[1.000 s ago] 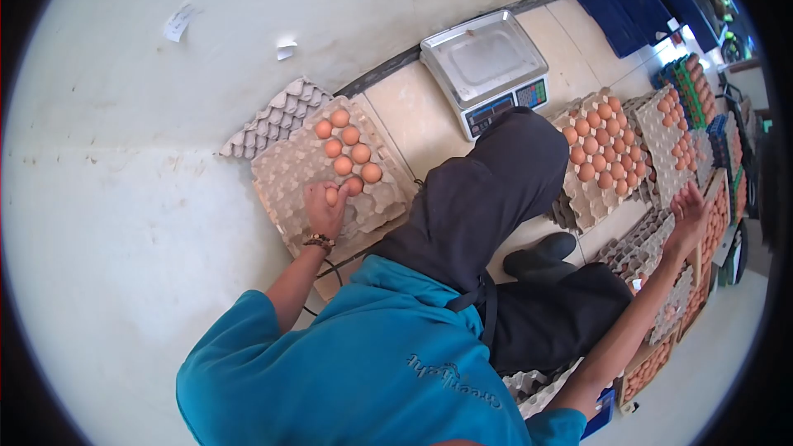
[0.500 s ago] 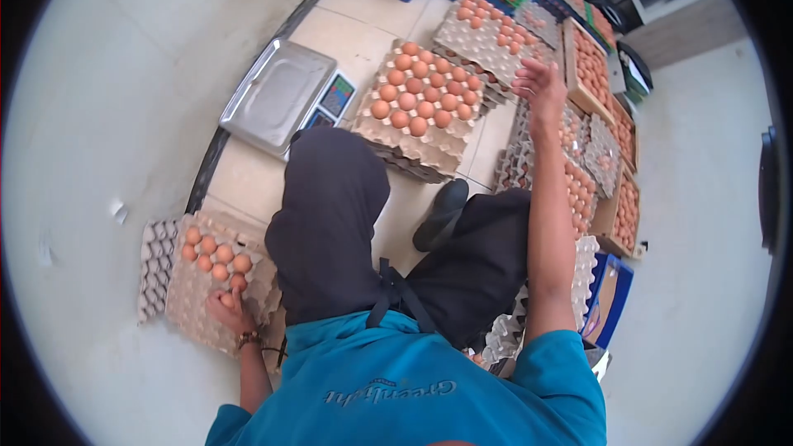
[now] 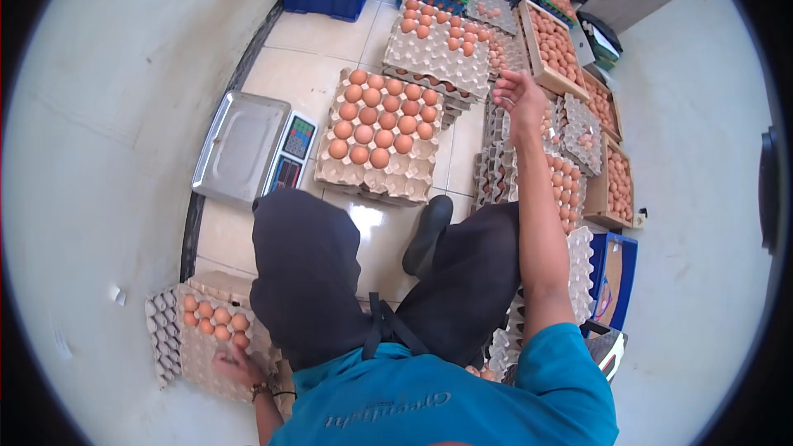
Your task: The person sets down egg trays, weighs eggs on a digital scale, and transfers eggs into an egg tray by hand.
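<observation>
My left hand (image 3: 239, 367), slightly blurred, is low over a grey-brown cardboard egg tray (image 3: 198, 363) at the lower left. Its fingers are apart and I see no egg in it. Just above the fingertips, two rows of brown eggs (image 3: 221, 332) sit in that tray. My right hand (image 3: 520, 99) is raised on the far side, its fingers loosely bent and apart, with nothing visible in them. It appears over or beside stacked trays of eggs (image 3: 564, 186). Ahead of my knees stands a tray stack (image 3: 417, 186) with several rows of eggs on top.
A digital scale (image 3: 244, 149) with a metal pan stands left of the middle stack. Wooden crates of eggs (image 3: 549, 78) line the right. Blue crates (image 3: 326, 0) stand at the back. A partly filled tray stack (image 3: 413, 54) is behind the middle one. A blue box (image 3: 613, 281) is beside me.
The view has shifted, so the scale and trays appear lower and further left. My left hand has drawn back from the egg rows and its fingers have spread. My right hand stays raised.
</observation>
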A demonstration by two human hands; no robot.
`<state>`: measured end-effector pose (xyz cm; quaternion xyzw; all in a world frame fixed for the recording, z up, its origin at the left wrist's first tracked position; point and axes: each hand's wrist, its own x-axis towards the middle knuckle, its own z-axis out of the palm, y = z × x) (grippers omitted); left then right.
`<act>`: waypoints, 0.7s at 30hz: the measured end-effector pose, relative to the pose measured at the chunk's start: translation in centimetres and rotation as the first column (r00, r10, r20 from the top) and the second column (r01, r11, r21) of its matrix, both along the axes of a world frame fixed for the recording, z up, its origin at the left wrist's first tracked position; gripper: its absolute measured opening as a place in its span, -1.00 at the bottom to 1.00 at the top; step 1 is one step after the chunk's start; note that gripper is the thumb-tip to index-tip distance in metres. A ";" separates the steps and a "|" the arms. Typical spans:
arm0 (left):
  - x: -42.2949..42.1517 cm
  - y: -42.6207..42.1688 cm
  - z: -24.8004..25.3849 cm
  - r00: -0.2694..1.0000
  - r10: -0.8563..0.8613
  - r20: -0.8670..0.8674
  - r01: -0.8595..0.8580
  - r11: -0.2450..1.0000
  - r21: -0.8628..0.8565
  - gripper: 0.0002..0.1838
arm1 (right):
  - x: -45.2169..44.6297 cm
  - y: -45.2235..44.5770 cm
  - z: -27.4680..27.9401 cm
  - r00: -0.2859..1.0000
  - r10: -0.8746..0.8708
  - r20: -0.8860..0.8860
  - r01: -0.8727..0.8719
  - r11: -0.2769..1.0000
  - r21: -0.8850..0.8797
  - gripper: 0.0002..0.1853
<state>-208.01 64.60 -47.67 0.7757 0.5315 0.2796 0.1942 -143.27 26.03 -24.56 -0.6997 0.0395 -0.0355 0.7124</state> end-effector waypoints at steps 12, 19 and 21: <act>33.0 1.2 19.0 0.840 -0.409 0.355 0.351 0.911 0.218 -0.63 | 22.4 -7.4 -15.1 0.991 -0.115 0.072 0.134 0.766 -0.628 -0.67; 57.8 -13.0 24.9 0.027 -0.974 -0.226 0.987 0.062 -0.151 -0.55 | 32.0 -4.1 -13.8 0.998 -0.006 0.065 0.062 0.419 -0.906 -0.52; 58.9 -17.3 20.0 -0.131 -0.949 -0.286 0.989 -0.104 -0.108 -0.53 | 34.7 -3.0 -14.6 0.999 -0.009 0.045 0.045 0.367 -0.929 -0.57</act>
